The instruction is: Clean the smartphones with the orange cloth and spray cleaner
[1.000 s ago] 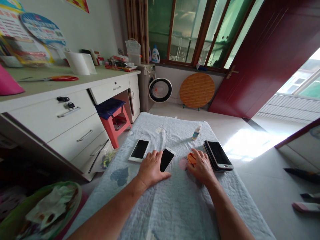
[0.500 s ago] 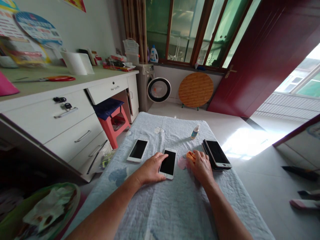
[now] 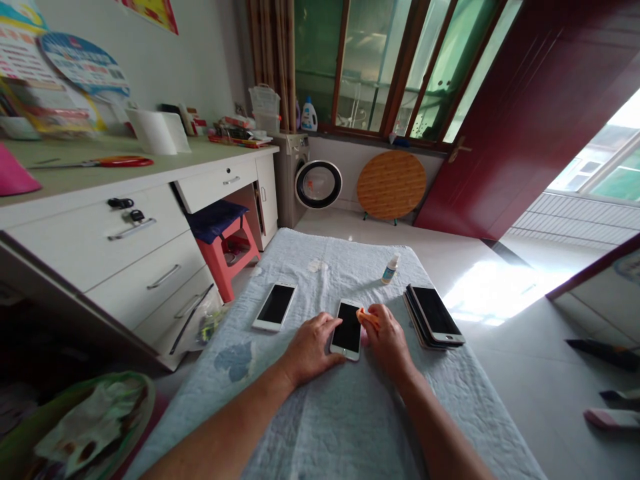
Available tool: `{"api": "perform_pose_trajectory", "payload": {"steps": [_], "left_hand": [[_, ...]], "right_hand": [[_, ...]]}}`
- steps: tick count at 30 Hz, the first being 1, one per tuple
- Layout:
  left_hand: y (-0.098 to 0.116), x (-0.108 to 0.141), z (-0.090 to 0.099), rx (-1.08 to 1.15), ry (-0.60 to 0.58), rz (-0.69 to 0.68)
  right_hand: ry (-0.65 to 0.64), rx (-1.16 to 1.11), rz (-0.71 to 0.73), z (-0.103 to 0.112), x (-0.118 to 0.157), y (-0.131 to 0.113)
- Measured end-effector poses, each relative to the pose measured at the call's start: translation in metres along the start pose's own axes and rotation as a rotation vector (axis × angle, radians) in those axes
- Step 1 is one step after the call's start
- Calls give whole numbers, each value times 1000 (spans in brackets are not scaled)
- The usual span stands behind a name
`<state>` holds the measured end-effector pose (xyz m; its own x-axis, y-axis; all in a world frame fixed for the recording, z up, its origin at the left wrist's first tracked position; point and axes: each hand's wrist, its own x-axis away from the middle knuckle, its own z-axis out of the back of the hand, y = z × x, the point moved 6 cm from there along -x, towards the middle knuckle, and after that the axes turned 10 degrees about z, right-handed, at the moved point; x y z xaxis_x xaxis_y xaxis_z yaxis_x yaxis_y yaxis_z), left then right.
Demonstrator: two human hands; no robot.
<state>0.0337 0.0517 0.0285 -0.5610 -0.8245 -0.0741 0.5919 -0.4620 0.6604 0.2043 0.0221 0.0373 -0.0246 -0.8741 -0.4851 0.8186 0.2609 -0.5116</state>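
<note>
A white smartphone (image 3: 349, 333) with a dark screen lies face up on the cloth-covered table (image 3: 320, 413). My left hand (image 3: 313, 347) grips its left edge, thumb over the screen's side. Pinched in my right hand (image 3: 387, 337) is an orange cloth (image 3: 367, 319), which reaches the phone's upper right edge. A second white smartphone (image 3: 276, 307) rests face up to the left. On the right lies a stack of phones (image 3: 434, 317), the top one white-framed with a dark screen. Behind them a small spray bottle (image 3: 391, 269) stands upright.
A white desk (image 3: 145, 240) with drawers runs along the left, a red stool (image 3: 227, 260) under it. At lower left is a green-rimmed bin (image 3: 145, 400) holding crumpled tissue. A washing machine (image 3: 293, 173) and a round wooden tabletop (image 3: 393, 185) stand beyond the table.
My right hand has moved left with the orange cloth, from beside the phone stack to the middle phone's right edge. My left hand and that phone have shifted slightly right.
</note>
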Motion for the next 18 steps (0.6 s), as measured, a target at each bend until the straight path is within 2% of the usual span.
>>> {"api": "perform_pose_trajectory", "payload": {"steps": [10,18], "left_hand": [[5,2,-8,-93,-9,-28],[5,3,-9,-89,19,-55]], "right_hand": [[-80,103,45,-19,-4,-4],[-211,143,106,-18,1,-13]]}}
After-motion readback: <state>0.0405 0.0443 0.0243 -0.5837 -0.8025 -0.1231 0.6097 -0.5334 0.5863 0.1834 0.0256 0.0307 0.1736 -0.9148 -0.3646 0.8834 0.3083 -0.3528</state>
